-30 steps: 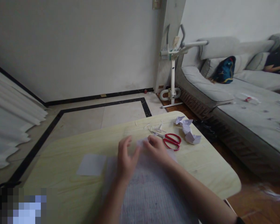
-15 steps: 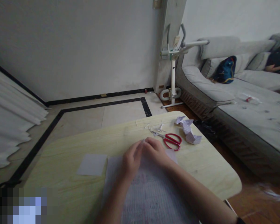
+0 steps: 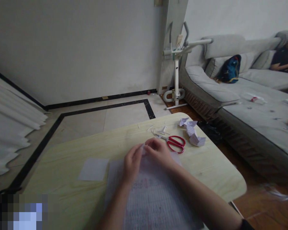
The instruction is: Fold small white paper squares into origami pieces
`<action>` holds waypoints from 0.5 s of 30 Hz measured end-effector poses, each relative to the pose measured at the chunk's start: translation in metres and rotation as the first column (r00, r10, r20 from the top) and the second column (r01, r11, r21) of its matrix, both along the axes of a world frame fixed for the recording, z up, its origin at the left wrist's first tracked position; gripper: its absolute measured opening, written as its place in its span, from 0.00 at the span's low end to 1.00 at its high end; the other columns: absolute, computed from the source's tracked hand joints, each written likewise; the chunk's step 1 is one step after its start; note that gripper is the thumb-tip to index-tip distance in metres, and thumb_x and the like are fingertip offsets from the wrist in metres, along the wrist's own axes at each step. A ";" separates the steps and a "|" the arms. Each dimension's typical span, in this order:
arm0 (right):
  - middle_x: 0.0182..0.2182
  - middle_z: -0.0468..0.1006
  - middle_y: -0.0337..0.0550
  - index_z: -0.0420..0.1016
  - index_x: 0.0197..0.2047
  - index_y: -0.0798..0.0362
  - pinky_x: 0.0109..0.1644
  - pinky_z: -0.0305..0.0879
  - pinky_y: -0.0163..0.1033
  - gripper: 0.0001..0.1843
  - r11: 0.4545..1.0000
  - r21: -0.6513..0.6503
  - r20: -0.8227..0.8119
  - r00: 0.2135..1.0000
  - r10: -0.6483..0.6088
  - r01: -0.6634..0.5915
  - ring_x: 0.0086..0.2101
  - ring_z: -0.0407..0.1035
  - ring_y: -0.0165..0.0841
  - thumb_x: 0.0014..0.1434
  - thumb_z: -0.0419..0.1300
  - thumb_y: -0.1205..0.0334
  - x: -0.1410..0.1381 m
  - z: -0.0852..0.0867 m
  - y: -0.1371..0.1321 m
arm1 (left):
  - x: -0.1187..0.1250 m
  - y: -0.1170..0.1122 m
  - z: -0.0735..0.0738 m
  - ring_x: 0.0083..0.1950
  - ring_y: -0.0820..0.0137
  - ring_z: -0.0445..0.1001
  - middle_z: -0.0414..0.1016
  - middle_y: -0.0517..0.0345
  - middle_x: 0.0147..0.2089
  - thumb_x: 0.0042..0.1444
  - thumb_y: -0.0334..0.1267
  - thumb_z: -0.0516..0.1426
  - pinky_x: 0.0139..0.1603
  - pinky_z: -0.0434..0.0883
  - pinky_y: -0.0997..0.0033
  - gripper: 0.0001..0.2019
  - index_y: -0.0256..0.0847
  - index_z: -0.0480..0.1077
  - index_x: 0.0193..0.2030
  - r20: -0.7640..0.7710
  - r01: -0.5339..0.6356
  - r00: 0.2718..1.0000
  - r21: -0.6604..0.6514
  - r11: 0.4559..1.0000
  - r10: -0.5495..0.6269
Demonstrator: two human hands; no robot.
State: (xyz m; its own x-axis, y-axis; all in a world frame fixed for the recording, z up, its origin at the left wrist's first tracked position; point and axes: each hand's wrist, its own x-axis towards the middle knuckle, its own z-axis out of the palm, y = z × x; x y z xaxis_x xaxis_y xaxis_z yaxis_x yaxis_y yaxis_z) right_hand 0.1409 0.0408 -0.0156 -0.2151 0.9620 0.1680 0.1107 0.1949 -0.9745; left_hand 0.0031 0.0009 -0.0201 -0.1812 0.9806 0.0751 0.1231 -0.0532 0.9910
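My left hand and my right hand meet over the top of a lined, written-on sheet. Both are closed, fingertips together, on a small pale piece of paper; the fingers hide most of it, so its shape cannot be made out. Just beyond my right hand lie scissors with red handles, their blades pointing left. A blank square of paper rests left of the written sheet.
Folded white paper pieces stand near the table's far right corner. Thin white scraps lie by the scissor blades. Beyond the wooden table are a grey sofa with a backpack, a seated person, and a white exercise machine.
The fingers of my right hand have shifted and arch a little more around the small paper. The whole view has moved slightly; the things on the table stay in place.
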 end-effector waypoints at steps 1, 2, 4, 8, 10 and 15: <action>0.23 0.71 0.37 0.73 0.34 0.54 0.28 0.59 0.33 0.07 1.000 -0.007 -0.007 1.000 0.006 -0.006 0.25 0.64 0.28 0.56 0.60 0.59 0.000 0.001 0.000 | 0.000 0.000 0.001 0.50 0.63 0.75 0.79 0.50 0.47 0.58 0.45 0.55 0.52 0.69 0.68 0.16 0.37 0.75 0.46 -0.001 -0.007 1.000 -0.003 1.000 0.007; 0.24 0.72 0.37 0.73 0.33 0.54 0.29 0.61 0.33 0.07 1.000 -0.012 -0.016 1.000 0.010 -0.010 0.25 0.65 0.29 0.56 0.60 0.59 0.000 0.002 -0.001 | 0.000 0.001 0.001 0.48 0.63 0.75 0.79 0.50 0.46 0.58 0.45 0.56 0.50 0.70 0.69 0.16 0.36 0.76 0.45 0.001 -0.014 1.000 -0.004 1.000 0.014; 0.26 0.74 0.39 0.74 0.32 0.54 0.32 0.63 0.34 0.06 1.000 -0.018 -0.031 0.999 0.016 -0.016 0.27 0.67 0.30 0.56 0.59 0.61 0.000 0.004 -0.001 | 0.000 0.001 0.004 0.47 0.64 0.76 0.80 0.51 0.44 0.57 0.45 0.56 0.48 0.70 0.70 0.15 0.37 0.76 0.43 0.014 -0.014 1.000 -0.010 1.000 0.014; 0.25 0.75 0.39 0.74 0.32 0.55 0.31 0.63 0.34 0.05 0.999 -0.031 -0.044 0.999 0.009 -0.011 0.27 0.68 0.30 0.56 0.59 0.62 0.001 0.004 0.001 | 0.001 0.001 0.009 0.45 0.64 0.76 0.80 0.51 0.42 0.57 0.44 0.57 0.47 0.71 0.70 0.14 0.36 0.77 0.42 0.017 0.013 1.000 -0.025 1.000 -0.013; 0.24 0.74 0.38 0.74 0.31 0.54 0.29 0.63 0.34 0.05 0.999 -0.033 -0.044 0.999 0.007 -0.009 0.25 0.67 0.29 0.55 0.59 0.62 0.001 0.002 0.001 | 0.001 0.000 0.010 0.45 0.63 0.76 0.80 0.50 0.42 0.56 0.44 0.57 0.47 0.71 0.68 0.15 0.36 0.77 0.42 0.007 0.025 1.000 -0.025 0.999 -0.025; 0.23 0.74 0.38 0.74 0.29 0.54 0.29 0.63 0.34 0.04 1.000 -0.032 -0.043 0.999 -0.002 0.001 0.25 0.68 0.29 0.54 0.59 0.64 0.001 0.002 0.002 | 0.003 0.000 0.011 0.45 0.62 0.77 0.81 0.50 0.43 0.55 0.44 0.58 0.45 0.72 0.69 0.15 0.35 0.77 0.42 0.036 0.039 0.999 -0.040 0.998 -0.038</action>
